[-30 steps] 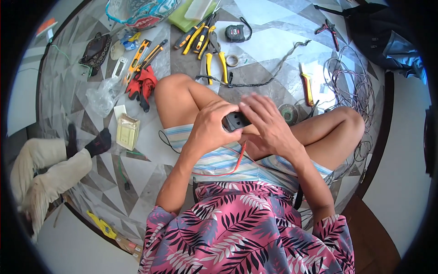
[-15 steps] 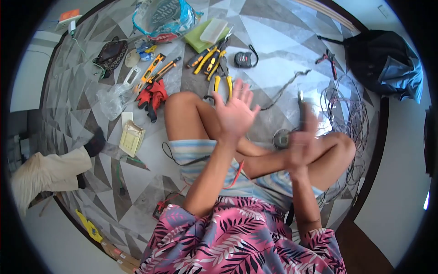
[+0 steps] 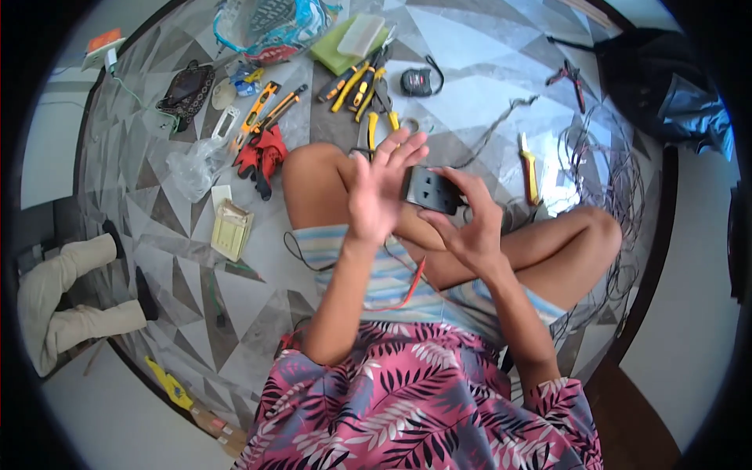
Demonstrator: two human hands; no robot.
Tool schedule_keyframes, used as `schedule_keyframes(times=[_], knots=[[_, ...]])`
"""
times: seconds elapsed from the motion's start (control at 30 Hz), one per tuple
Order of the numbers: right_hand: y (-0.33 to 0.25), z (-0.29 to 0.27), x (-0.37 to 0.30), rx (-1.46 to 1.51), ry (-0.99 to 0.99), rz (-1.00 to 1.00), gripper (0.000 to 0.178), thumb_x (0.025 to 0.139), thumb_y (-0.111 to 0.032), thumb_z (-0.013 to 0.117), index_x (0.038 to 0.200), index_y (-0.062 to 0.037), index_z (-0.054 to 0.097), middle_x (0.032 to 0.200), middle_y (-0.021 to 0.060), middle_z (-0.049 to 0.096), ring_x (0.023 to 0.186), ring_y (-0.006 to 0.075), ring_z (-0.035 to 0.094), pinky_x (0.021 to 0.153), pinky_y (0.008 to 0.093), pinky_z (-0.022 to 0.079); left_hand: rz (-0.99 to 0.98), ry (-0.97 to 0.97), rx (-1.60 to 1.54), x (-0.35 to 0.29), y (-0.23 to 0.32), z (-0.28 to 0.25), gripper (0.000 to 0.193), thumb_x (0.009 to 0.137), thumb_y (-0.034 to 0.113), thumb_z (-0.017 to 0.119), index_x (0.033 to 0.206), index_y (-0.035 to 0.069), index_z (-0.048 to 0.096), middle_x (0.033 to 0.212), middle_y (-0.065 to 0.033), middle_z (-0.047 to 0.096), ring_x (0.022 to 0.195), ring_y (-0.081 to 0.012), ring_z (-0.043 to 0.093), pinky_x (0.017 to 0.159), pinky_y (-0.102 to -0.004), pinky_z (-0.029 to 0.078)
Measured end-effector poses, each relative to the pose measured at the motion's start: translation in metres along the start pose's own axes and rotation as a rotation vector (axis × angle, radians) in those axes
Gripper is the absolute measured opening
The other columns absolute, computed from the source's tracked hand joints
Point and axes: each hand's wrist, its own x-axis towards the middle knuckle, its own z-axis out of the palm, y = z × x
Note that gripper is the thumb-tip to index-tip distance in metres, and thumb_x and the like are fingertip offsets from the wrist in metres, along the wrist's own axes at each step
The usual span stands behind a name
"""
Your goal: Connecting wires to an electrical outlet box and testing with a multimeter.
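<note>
My right hand (image 3: pixel 475 223) grips a black power socket (image 3: pixel 432 190) by its edges, thumb below and fingers above. The socket's face with its dark slots is turned up toward me, over my crossed legs. Just left of it my left hand (image 3: pixel 377 192) is raised with its fingers apart, slightly blurred, and nothing shows in it. A red test probe (image 3: pixel 413 286) with its lead lies across my striped shorts. Beyond my left hand lie yellow-handled pliers (image 3: pixel 374 129). On the floor past my right knee rests a knife with a red and yellow handle (image 3: pixel 530 176).
Tangled cables (image 3: pixel 599 184) lie at the right, near a black bag (image 3: pixel 646 86). Several tools, a tape measure (image 3: pixel 420 81) and a green box (image 3: pixel 335 59) lie ahead. Red gloves (image 3: pixel 263 157) and a cream switch plate (image 3: pixel 232 230) are leftward. Another person's legs (image 3: pixel 86 262) show far left.
My right hand has moved left and inward, bringing the black socket into plain view before my left hand. The knife on the floor is uncovered. The other person's legs have shifted.
</note>
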Motion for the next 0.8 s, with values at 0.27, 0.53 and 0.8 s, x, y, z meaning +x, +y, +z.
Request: schedule_keyframes(times=[0.27, 0.53, 0.8], knots=[[0.056, 0.056, -0.030, 0.036, -0.236, 0.072, 0.063, 0.068, -0.004, 0.083, 0.127, -0.0038, 0.059, 0.122, 0.0162, 0.064, 0.111, 0.0372, 0.062, 0.095, 0.0424, 0.052, 0.027, -0.152, 1.559, -0.042, 0.040, -0.040, 0.050, 0.071, 0.014, 0.086, 0.116, 0.003, 0.067, 0.113, -0.0148, 0.069, 0.110, -0.0345, 0.063, 0.097, -0.0423, 0.049], [0.045, 0.033, -0.032, -0.174, -0.108, -0.015, 0.049, 0.070, 0.000, 0.078, 0.116, -0.0026, 0.062, 0.118, 0.0164, 0.063, 0.115, 0.0352, 0.059, 0.094, 0.0424, 0.051, 0.172, -0.211, 1.566, -0.045, 0.042, -0.049, 0.045, 0.073, 0.013, 0.084, 0.114, 0.004, 0.068, 0.112, -0.0133, 0.069, 0.107, -0.0332, 0.064, 0.095, -0.0417, 0.049], [0.027, 0.002, -0.075, -0.143, -0.434, 0.069, 0.022, 0.074, -0.002, 0.072, 0.095, -0.0037, 0.069, 0.092, 0.0112, 0.063, 0.083, 0.0320, 0.067, 0.070, 0.0395, 0.055, -0.231, 0.011, 1.502, -0.104, 0.074, -0.034, 0.025, 0.082, 0.012, 0.078, 0.105, 0.005, 0.072, 0.098, -0.0108, 0.068, 0.088, -0.0281, 0.068, 0.078, -0.0366, 0.054]])
